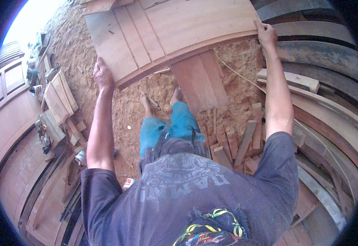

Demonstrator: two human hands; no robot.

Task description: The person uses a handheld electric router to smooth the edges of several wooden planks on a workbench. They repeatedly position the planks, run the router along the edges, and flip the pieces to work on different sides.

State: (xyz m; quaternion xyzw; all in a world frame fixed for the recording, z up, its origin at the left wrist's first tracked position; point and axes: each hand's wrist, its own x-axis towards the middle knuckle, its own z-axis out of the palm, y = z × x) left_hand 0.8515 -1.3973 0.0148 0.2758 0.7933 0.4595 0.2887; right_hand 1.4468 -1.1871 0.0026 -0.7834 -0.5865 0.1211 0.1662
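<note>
A big wooden panel (199, 30) is straight ahead of the person, between the two hands. Its long way goes from left to right, on a slant: the left end is closer to the body, and the right end is farther off. A smaller reddish board (193, 84) shows below its near edge. The left hand (104, 76) holds the left end, and the right hand (268, 36) grips the near right corner.
</note>
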